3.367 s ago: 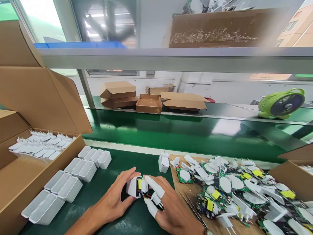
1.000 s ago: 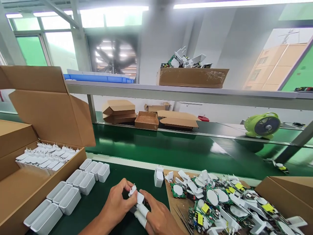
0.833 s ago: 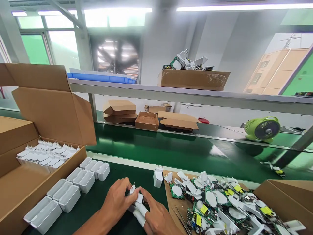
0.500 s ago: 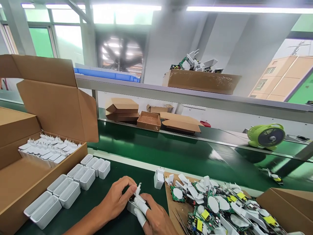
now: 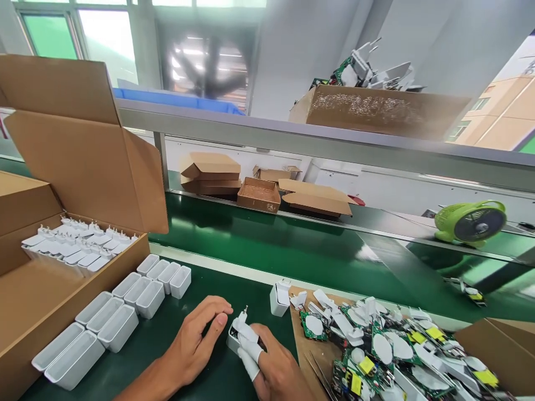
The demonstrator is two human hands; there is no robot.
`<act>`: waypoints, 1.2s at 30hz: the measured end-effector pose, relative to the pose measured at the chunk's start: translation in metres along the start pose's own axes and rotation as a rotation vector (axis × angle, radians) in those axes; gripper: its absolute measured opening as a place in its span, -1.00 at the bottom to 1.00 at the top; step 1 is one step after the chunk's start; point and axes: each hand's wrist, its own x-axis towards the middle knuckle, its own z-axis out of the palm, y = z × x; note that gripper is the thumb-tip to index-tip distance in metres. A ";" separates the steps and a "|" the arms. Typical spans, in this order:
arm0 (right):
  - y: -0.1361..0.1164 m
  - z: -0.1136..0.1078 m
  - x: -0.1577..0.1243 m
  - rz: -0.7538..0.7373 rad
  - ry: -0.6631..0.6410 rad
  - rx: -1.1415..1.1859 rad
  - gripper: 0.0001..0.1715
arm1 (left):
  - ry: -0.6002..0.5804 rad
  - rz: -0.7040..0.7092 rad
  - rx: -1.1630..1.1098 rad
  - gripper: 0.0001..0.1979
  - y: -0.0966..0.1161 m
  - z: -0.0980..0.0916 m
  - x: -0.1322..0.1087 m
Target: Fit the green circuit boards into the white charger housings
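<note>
My right hand (image 5: 276, 362), with white covers on two fingers, grips a white plug adapter (image 5: 239, 322) low over the green work surface. The adapter's box-shaped casing stands upright, and a pale plug part with a pin sticks out of its top. The white-covered fingers hide part of it. Just left of it, my left hand (image 5: 196, 337) is apart from the adapter, thumb and fingers spread with nothing between them. Beyond my right hand stands another white casing (image 5: 279, 301) with a plug part at its top.
Several open white casings (image 5: 119, 328) stand in rows on the left, beside a carton (image 5: 137, 250) holding finished-looking adapters (image 5: 79, 242). On the right, circuit boards (image 5: 382, 348) with white parts pile on cardboard; tweezers (image 5: 320, 373) lie at its edge. A green fan (image 5: 472, 223) stands farther back.
My left hand has let go of the adapter and drawn slightly left, its fingers opening. The right hand still holds the adapter, whose plug part now sits lower in the casing. The view has shifted.
</note>
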 end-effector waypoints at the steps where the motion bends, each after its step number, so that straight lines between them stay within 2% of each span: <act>1: 0.000 -0.002 0.000 -0.005 -0.019 -0.017 -0.40 | -0.006 -0.002 0.004 -0.67 -0.001 0.000 -0.001; 4: -0.002 -0.009 0.001 0.040 -0.020 0.007 -0.38 | 0.014 -0.005 0.020 -0.69 -0.001 -0.001 -0.004; 7: -0.003 -0.005 0.002 0.059 0.060 0.107 -0.37 | 0.044 0.035 0.043 -0.71 -0.002 -0.002 -0.006; 10: -0.003 0.008 0.001 0.011 0.114 0.152 -0.31 | -0.017 0.112 0.088 -0.72 -0.004 0.002 -0.008; 12: -0.001 0.017 -0.001 -0.005 0.173 0.148 -0.30 | -0.072 0.142 0.112 -0.65 -0.006 0.006 -0.010; 14: 0.002 0.023 -0.003 0.014 0.262 0.150 -0.35 | -0.092 0.118 0.097 -0.60 -0.007 0.009 -0.010; 16: 0.003 0.024 -0.004 0.066 0.306 0.187 -0.40 | -0.094 0.041 0.061 -0.65 -0.006 0.011 -0.010; 20: 0.002 0.017 -0.002 0.101 0.205 0.288 -0.43 | -0.154 -0.064 0.081 -0.78 -0.005 0.010 -0.010; 22: 0.001 0.016 0.001 0.126 0.176 0.360 -0.50 | -0.183 -0.062 0.095 -0.68 -0.007 0.011 -0.011; 25: 0.000 0.019 0.008 0.309 0.262 0.668 -0.67 | -0.139 0.024 0.090 -0.24 -0.013 0.018 -0.014; 27: -0.002 0.021 0.012 0.463 0.275 0.976 -0.59 | -0.074 0.132 0.096 -0.09 -0.014 0.023 -0.017; 29: -0.007 0.020 0.014 0.564 0.222 1.260 -0.50 | -0.006 0.223 0.108 -0.16 -0.012 0.028 -0.020; 31: -0.013 0.016 0.015 0.612 0.171 1.440 -0.44 | 0.030 0.260 0.108 -0.26 -0.009 0.031 -0.022; 36: -0.026 0.005 0.020 0.652 0.114 1.565 -0.35 | 0.068 0.219 0.075 -0.30 -0.010 0.032 -0.022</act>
